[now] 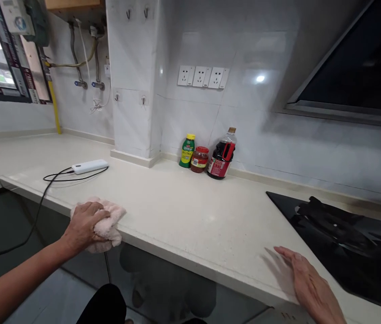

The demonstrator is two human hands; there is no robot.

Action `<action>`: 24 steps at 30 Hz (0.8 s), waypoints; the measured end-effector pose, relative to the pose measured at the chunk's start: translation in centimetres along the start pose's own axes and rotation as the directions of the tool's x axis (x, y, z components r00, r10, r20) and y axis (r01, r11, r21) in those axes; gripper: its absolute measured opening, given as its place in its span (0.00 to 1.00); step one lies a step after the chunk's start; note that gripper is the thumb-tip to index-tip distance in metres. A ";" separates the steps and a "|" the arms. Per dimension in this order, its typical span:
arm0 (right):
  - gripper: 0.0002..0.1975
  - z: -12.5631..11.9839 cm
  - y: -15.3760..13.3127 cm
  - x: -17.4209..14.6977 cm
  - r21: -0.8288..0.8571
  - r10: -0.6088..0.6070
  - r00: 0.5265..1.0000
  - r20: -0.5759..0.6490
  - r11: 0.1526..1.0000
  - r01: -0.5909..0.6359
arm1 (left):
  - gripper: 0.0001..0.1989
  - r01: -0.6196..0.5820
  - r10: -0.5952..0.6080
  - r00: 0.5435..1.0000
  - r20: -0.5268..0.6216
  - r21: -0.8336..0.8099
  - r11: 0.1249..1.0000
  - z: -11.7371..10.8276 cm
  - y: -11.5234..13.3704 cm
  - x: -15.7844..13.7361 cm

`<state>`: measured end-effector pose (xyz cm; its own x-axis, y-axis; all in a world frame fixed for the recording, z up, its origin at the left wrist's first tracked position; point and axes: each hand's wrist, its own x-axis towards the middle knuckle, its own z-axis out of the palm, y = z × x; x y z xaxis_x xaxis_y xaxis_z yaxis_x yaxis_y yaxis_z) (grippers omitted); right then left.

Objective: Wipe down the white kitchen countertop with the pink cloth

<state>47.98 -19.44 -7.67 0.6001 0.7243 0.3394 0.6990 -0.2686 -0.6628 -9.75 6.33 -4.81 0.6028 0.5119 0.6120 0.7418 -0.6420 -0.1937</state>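
My left hand (84,224) is closed over a pale pink cloth (109,225) at the front edge of the white countertop (183,216). Part of the cloth hangs down over that edge. On the right, my right hand (308,279) is held beside the black cooktop (355,243), with fingers stretched out and nothing in them. Its fingertips point toward the counter; whether they touch the surface I cannot tell. Small specks show on the counter between the two hands.
A green bottle with a yellow cap (186,151), a red-lidded jar (199,159) and a large dark sauce bottle (222,155) stand by the wall. Left of them lies a white power bank (91,166), its black cable (42,202) trailing off the counter. A range hood (352,67) overhangs the cooktop.
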 end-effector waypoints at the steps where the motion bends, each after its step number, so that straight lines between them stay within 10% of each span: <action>1: 0.31 0.0 -0.4 -0.1 0.015 -0.003 1.000 -0.015 1.000 0.003 | 0.19 0.018 -0.018 1.000 0.000 0.025 1.000 0.1 0.4 0.0; 6: 0.33 0.0 -2.0 -0.1 0.101 0.043 0.998 -0.041 0.994 -0.039 | 0.25 -0.039 0.039 0.998 -0.045 0.011 0.999 0.9 6.1 1.7; 14: 0.31 -0.1 -1.9 -0.2 0.130 -0.025 0.995 -0.092 0.991 0.037 | 0.23 -0.210 0.210 0.977 -0.027 -0.270 0.940 1.2 24.4 7.8; 19: 0.31 0.0 -1.8 -0.1 0.142 -0.015 0.996 -0.089 0.989 0.028 | 0.17 -0.459 0.493 0.870 0.002 -0.360 0.812 1.2 34.8 11.9; 24: 0.34 -0.1 -0.6 0.7 0.219 0.028 0.998 -0.047 0.975 -0.017 | 0.18 -0.541 0.581 0.814 -0.013 -0.381 0.749 -0.9 40.2 14.1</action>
<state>48.09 -18.85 -6.94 0.6369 0.6858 0.3522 0.5866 -0.1347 -0.7986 28.28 -12.75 -3.27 0.9178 0.0358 0.3955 0.1175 -0.9758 -0.1843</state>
